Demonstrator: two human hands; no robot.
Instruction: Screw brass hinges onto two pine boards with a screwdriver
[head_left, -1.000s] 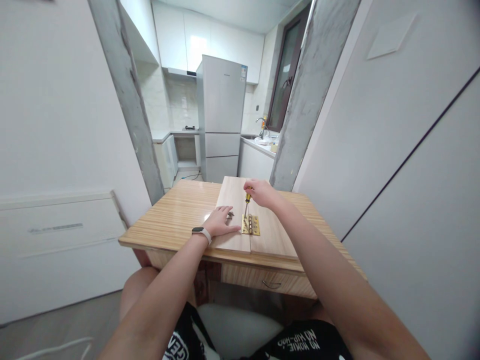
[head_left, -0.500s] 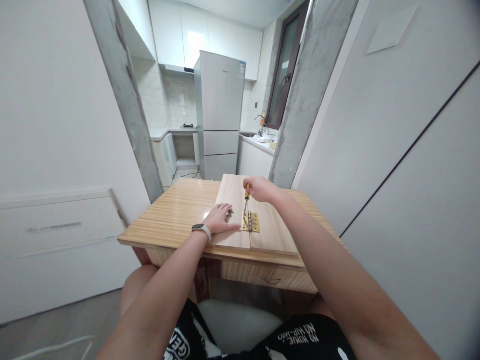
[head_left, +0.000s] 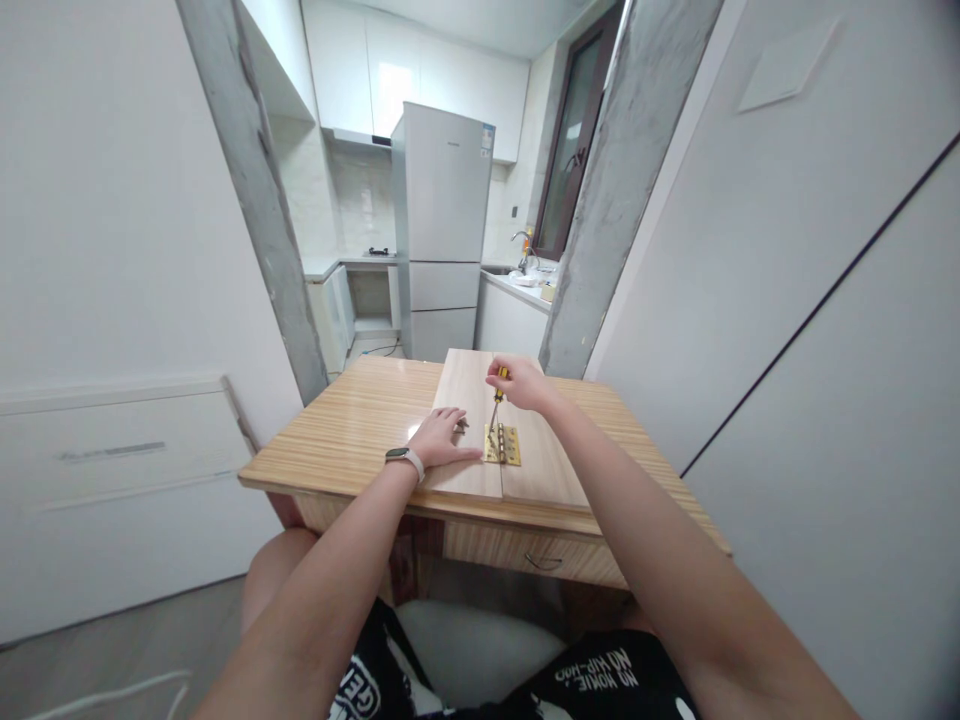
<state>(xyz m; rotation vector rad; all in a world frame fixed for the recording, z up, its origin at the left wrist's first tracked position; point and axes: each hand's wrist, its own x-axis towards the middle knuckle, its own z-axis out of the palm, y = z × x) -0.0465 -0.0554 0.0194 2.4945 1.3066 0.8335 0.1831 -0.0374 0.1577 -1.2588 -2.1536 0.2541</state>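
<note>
A brass hinge (head_left: 511, 447) lies across the seam between two pale wooden boards, the left board (head_left: 462, 380) and the right board (head_left: 547, 470). My right hand (head_left: 519, 382) is closed around the yellow and black handle of a screwdriver (head_left: 500, 388). Its shaft slants down, with the tip at the hinge's left leaf. Flat on the left board rests my left hand (head_left: 442, 438), fingers spread and thumb close to the hinge's left edge. Small metal pieces, probably screws (head_left: 460, 426), lie by its fingertips, partly hidden.
The boards lie on a striped wooden table (head_left: 337, 420) with a drawer (head_left: 532, 555) in its front. Beyond stand a grey refrigerator (head_left: 442, 200) and a sink counter (head_left: 517, 300). A white panel (head_left: 112, 500) leans at the left, and a white wall (head_left: 787, 300) is close on the right.
My right hand has shifted slightly, and the screwdriver leans a little more to the right at its top. The left hand stays flat on the board.
</note>
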